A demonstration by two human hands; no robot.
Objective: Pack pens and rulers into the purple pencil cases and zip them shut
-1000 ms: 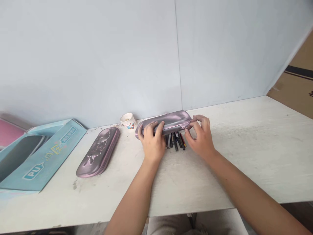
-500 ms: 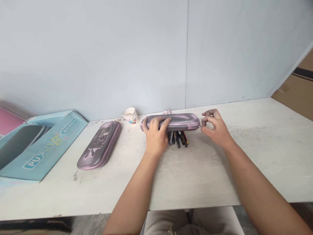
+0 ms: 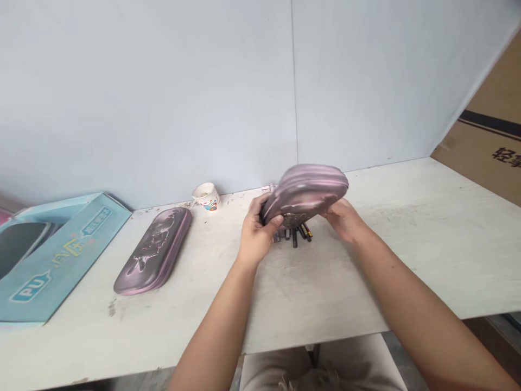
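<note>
A shiny purple pencil case (image 3: pixel 306 191) is lifted off the white table (image 3: pixel 407 255) and tilted, blurred by motion. My left hand (image 3: pixel 256 233) grips its left end with fingers wrapped round. My right hand (image 3: pixel 345 219) holds its right side from below. Under the case lie several dark pens (image 3: pixel 296 234) on the table.
A second purple pencil case (image 3: pixel 153 248) lies flat to the left. A small paper cup (image 3: pixel 205 196) stands by the wall. A light blue box (image 3: pixel 52 255) sits at the far left. A cardboard box (image 3: pixel 488 146) is at the right.
The case was resting on the table under my left hand, with my right hand apart from it. Now both hands hold it raised and turned over the pens.
</note>
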